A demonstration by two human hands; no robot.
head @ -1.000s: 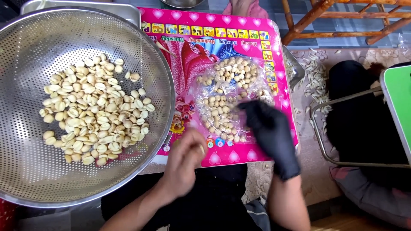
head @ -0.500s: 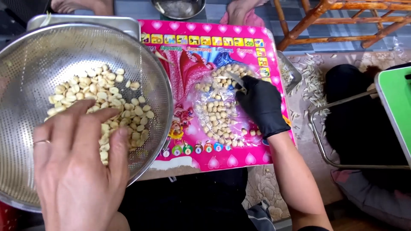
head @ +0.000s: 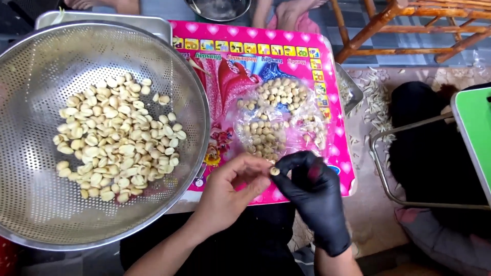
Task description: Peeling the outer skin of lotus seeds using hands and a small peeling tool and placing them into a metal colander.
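Note:
My bare left hand and my right hand in a black glove meet at the near edge of a pink printed tray-table. Together their fingertips pinch one small pale seed. Just beyond them lies a clear plastic bag spread open with several round pale seeds on it. To the left stands a large perforated metal colander holding a heap of peeled cream-coloured seeds.
A metal tray edge shows behind the colander and a metal bowl at the far side. Seed husks litter the floor on the right, beside a wooden chair frame, a metal frame and a green-topped surface. Another person's feet show at the top.
My left hand has left the colander and come to the tray-table's near edge. My gloved right hand has drawn back from the bag with a seed, and both hands now pinch it.

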